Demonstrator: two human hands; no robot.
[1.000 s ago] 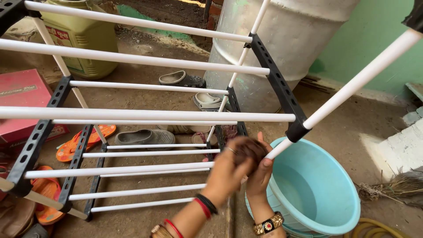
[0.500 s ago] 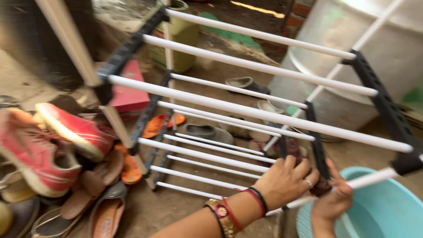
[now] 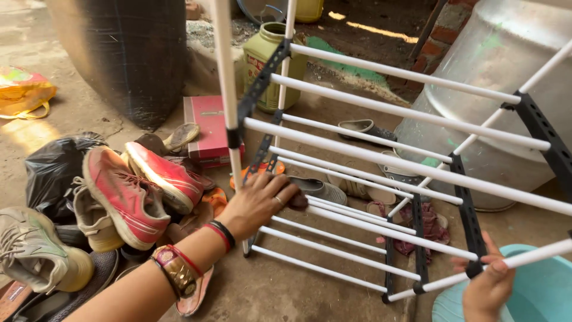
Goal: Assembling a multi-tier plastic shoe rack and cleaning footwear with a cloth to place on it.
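Now your left hand point(image 3: 257, 203) presses a dark crumpled cloth point(image 3: 296, 200) against a smooth white tube of the black-jointed plastic shoe rack point(image 3: 381, 158), fingers closed over the cloth. Your right hand point(image 3: 487, 285) grips a near-right tube, fingers wrapped round it. Half a second ago both hands worked together at that right corner; the left has since reached across. Worn red canvas sneakers point(image 3: 140, 188) crowd the left floor; a round turquoise plastic tub point(image 3: 539, 292) sits near right.
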